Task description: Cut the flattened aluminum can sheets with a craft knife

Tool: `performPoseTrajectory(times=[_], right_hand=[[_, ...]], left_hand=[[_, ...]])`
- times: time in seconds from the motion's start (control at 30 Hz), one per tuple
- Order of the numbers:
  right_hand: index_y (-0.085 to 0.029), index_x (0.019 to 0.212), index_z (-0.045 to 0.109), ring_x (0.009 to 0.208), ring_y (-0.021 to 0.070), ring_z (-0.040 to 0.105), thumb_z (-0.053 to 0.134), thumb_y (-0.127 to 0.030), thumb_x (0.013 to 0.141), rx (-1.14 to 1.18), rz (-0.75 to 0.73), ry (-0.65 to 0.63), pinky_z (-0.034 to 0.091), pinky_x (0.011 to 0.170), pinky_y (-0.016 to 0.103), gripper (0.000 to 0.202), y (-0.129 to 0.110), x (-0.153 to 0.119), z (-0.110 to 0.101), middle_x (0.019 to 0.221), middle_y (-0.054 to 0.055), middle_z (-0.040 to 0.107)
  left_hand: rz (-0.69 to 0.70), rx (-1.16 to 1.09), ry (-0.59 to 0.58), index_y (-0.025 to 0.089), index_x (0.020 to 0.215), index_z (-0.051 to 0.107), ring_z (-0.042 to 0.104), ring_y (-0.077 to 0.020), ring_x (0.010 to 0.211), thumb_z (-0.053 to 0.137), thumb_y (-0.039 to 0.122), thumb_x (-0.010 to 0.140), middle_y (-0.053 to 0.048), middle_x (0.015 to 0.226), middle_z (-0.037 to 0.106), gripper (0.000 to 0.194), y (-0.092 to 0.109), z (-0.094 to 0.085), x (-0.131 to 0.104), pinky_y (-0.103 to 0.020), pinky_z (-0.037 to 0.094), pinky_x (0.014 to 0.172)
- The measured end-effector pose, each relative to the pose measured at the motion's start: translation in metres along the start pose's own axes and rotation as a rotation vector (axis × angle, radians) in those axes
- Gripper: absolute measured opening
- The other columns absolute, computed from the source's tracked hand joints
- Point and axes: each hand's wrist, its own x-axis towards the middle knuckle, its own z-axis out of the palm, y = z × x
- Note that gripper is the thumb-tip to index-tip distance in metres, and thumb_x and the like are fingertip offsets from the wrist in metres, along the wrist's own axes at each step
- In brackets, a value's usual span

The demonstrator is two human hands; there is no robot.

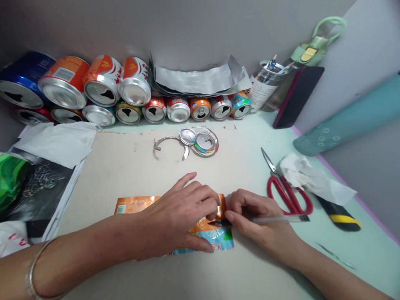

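Note:
An orange and blue printed metal sheet (pixel 225 239), apparently cut from a drink can, lies flat on the table. Across it rests my left hand (pixel 187 211), palm down with fingers spread, covering much of its middle. At the sheet's right end my right hand (pixel 265 219) grips a pen (pixel 279 219) with a clear barrel. The pen's dark tip points left and is close to the sheet's surface; whether it touches, I cannot tell. Beyond my hands lie cut can ends (pixel 204 142) and a curled metal strip (pixel 167 139).
Several drink cans (pixel 101 84) are stacked along the back wall, with silver metal sheets (pixel 194 80) on top. Red-handled scissors (pixel 288 193), crumpled tissue (pixel 300 174) and a black-yellow handle (pixel 342 219) lie right. A teal cylinder (pixel 358 113) leans there. Papers and a green package (pixel 3 181) occupy the left.

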Motion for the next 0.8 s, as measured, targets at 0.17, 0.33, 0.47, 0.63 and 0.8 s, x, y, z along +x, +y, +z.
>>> performPoseTrajectory(times=[0.17, 0.33, 0.47, 0.63, 0.8], right_hand=[[-0.022, 0.067, 0.046, 0.06, 0.013, 0.04, 0.064, -0.028, 0.092, 0.022, 0.008, -0.001, 0.032, 0.052, 0.025, 0.032, -0.0004, 0.0017, -0.0008, 0.065, -0.002, 0.049], [-0.021, 0.066, 0.049, 0.057, 0.012, 0.042, 0.066, -0.027, 0.09, 0.073, -0.006, 0.109, 0.033, 0.05, 0.024, 0.03, -0.0012, 0.0024, -0.0013, 0.062, -0.004, 0.05], [-0.021, 0.066, 0.049, 0.058, 0.0128, 0.045, 0.067, -0.027, 0.09, 0.034, -0.022, 0.123, 0.037, 0.052, 0.024, 0.03, -0.001, 0.0023, -0.0005, 0.063, -0.003, 0.053], [-0.022, 0.068, 0.049, 0.06, 0.014, 0.045, 0.063, -0.027, 0.092, -0.032, -0.015, 0.073, 0.037, 0.053, 0.026, 0.028, 0.0018, 0.0014, 0.0001, 0.065, -0.001, 0.053], [-0.022, 0.068, 0.047, 0.06, 0.0139, 0.043, 0.061, -0.028, 0.093, -0.048, -0.013, 0.062, 0.036, 0.053, 0.026, 0.029, 0.0022, 0.0008, -0.0008, 0.065, -0.002, 0.051]], left_hand=[[-0.004, 0.001, 0.001, 0.024, 0.108, 0.053, 0.059, -0.0251, 0.112, 0.082, 0.054, 0.082, -0.005, 0.119, 0.065, 0.05, -0.0005, 0.0004, -0.0006, -0.057, 0.014, 0.127], [-0.022, -0.006, 0.007, 0.022, 0.117, 0.052, 0.058, -0.0245, 0.113, 0.085, 0.053, 0.079, -0.005, 0.12, 0.065, 0.059, 0.001, 0.0008, -0.0001, -0.055, 0.013, 0.127], [-0.017, -0.013, 0.019, 0.021, 0.119, 0.053, 0.058, -0.0246, 0.114, 0.087, 0.053, 0.078, -0.005, 0.12, 0.065, 0.062, 0.0015, 0.001, -0.0007, -0.055, 0.014, 0.127], [-0.013, -0.017, 0.025, 0.022, 0.119, 0.053, 0.058, -0.0251, 0.115, 0.084, 0.053, 0.08, -0.005, 0.12, 0.065, 0.059, 0.0003, 0.0017, -0.0011, -0.054, 0.013, 0.127], [-0.01, -0.011, 0.015, 0.021, 0.118, 0.054, 0.058, -0.025, 0.115, 0.085, 0.053, 0.079, -0.005, 0.12, 0.065, 0.06, -0.0003, 0.0021, -0.0005, -0.055, 0.013, 0.127]])
